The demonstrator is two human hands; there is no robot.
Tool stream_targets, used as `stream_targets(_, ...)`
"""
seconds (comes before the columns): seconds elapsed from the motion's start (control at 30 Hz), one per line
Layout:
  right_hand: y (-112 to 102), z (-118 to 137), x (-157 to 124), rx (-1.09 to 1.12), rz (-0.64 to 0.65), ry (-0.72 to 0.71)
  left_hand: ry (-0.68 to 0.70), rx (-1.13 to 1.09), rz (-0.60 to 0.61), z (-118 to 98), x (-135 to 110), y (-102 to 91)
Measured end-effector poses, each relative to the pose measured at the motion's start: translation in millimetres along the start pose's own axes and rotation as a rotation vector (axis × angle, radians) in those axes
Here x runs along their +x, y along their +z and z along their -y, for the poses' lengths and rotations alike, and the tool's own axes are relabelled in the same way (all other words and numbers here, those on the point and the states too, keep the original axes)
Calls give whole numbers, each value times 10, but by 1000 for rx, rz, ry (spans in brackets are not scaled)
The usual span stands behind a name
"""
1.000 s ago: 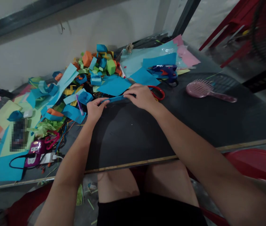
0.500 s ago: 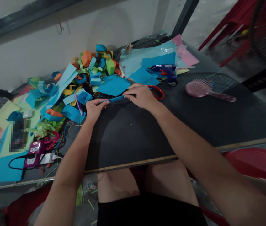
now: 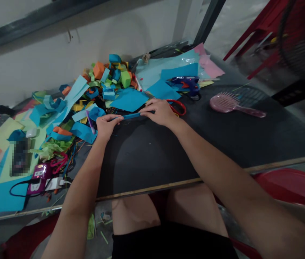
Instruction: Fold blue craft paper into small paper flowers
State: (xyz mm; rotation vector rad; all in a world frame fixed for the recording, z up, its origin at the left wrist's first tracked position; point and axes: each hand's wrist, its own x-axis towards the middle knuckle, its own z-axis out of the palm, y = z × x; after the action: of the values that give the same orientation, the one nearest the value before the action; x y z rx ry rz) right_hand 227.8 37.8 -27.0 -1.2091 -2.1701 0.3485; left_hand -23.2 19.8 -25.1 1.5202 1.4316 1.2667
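Observation:
Between my hands stretches a narrow blue paper strip, held just above the dark table. My left hand pinches its left end, and my right hand grips the right end between thumb and fingers. Red-handled scissors lie beside my right hand, partly hidden behind it. Behind the strip is a flat blue paper sheet. Near my left hand lie a purple pen and another blue paper piece.
Folded paper pieces in several colours pile up against the wall. A blue glue gun and a pink hairbrush lie to the right. At the left are a purple power strip and a white plug. A fan stands far right.
The view has shifted slightly. Both hands still hold the blue paper strip in nearly the same place, and it now looks a little more level.

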Motion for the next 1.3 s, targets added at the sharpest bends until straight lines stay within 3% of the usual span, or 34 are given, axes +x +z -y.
stream_targets(0.23,-20,236,-15,51,78,-139,133,89,88,-183,-213,62)
stream_targets(0.4,20,390,-12,-41,168,-237,213,175,86,-252,-357,170)
stream_targets(0.7,-53,412,-3,-74,212,-88,105,120,-11,-289,-218,74)
stream_targets(0.87,-150,472,19,-24,284,17,81,65,-40,-205,-110,-10)
stream_targets(1.03,-238,437,17,207,390,168,66,-69,-80,-122,-9,-59)
stream_targets(1.17,-177,393,9,382,354,230,36,-252,-99,-128,7,-17)
stream_targets(1.3,-13,409,9,576,265,256,17,-348,50,-136,-82,113)
